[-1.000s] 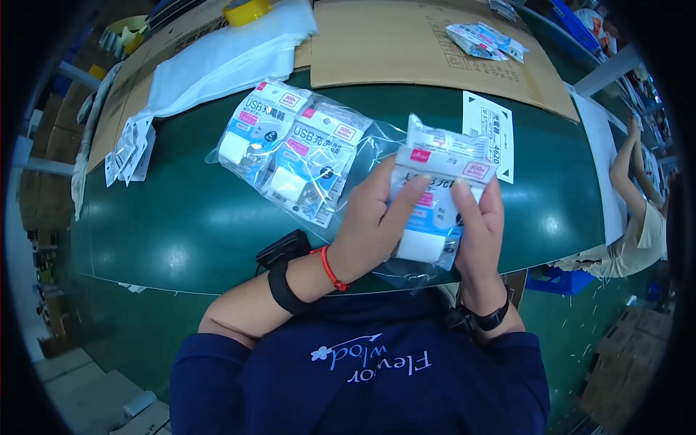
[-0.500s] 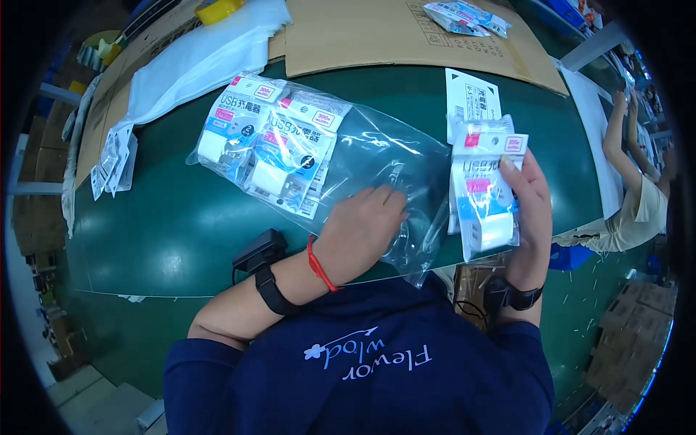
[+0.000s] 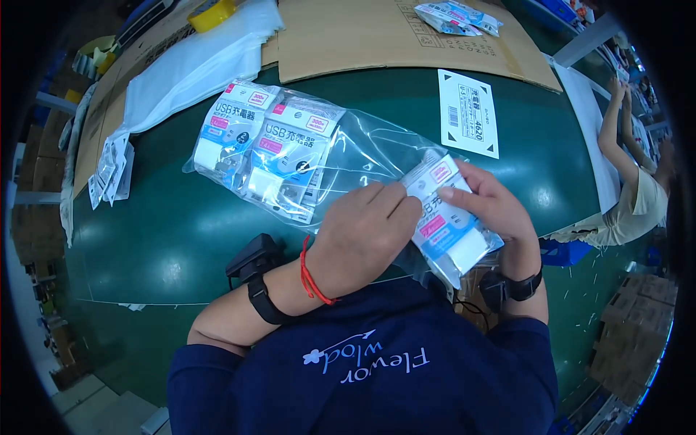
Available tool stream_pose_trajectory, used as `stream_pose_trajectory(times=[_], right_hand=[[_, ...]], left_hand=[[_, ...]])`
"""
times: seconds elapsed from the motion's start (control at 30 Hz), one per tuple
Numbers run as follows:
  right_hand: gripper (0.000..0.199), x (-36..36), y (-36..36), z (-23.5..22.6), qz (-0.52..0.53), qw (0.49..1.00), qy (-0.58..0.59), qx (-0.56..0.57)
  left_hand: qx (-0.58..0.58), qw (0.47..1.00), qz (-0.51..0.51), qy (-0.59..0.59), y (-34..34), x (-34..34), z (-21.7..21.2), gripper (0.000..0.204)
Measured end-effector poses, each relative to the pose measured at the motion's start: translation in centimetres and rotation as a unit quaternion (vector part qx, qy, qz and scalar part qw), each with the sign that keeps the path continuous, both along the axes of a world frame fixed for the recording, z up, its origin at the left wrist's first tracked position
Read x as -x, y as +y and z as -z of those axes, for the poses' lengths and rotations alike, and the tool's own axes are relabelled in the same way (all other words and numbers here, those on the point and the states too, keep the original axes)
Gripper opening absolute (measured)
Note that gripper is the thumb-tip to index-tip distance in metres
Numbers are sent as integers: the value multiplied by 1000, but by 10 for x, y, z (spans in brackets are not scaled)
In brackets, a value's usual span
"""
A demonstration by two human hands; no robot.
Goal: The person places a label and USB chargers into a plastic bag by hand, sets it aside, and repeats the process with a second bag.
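Observation:
A large clear plastic bag lies across the green table, with several packaged USB chargers inside its left end. My left hand is closed on the bag near its right end, knuckles up. In my right hand is a charger pack, thumb across its printed front and fingers behind. The pack is tilted and meets the bag's right end beside my left fingers; whether its edge is inside the bag I cannot tell. A white printed label sheet lies flat beyond my right hand.
At the back is a cardboard sheet with more charger packs on it. A stack of white bags and yellow tape are at the far left. Small packs sit at the left edge. Another person works at the right.
My right hand has brought the charger pack leftward off the label sheet, turning it to a slant against the bag's right end. My left hand has shifted slightly nearer to me, still on the bag.

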State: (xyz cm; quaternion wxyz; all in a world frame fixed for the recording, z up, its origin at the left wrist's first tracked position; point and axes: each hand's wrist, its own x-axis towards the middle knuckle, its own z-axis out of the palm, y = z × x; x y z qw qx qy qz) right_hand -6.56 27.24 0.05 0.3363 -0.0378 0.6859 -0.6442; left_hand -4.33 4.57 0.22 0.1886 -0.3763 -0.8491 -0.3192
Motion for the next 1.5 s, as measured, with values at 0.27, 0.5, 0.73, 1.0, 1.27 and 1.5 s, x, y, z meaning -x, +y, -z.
stream_pose_trajectory(times=[0.27, 0.5, 0.73, 1.0, 1.27, 1.5], right_hand=[[49, 12, -34, 6, -88, 986, 133, -44], [53, 16, -56, 23, -84, 980, 171, 52], [53, 16, -51, 20, -85, 987, 97, 98], [52, 13, -50, 19, -62, 994, 87, -10], [55, 7, -52, 35, 28, 997, 21, 62], [45, 6, -73, 22, 65, 990, 32, 117]], left_hand=[[-2, 1000, 25, -18, 2, -6, 0, 13], [-33, 993, 97, -58, 2, -14, 0, 14], [-55, 997, 41, 45, -35, 8, -9, 33], [135, 984, -100, -56, -72, 22, 14, 78], [100, 990, -96, -21, -57, -4, -1, 78], [42, 999, 14, -27, -21, -25, 4, 27]])
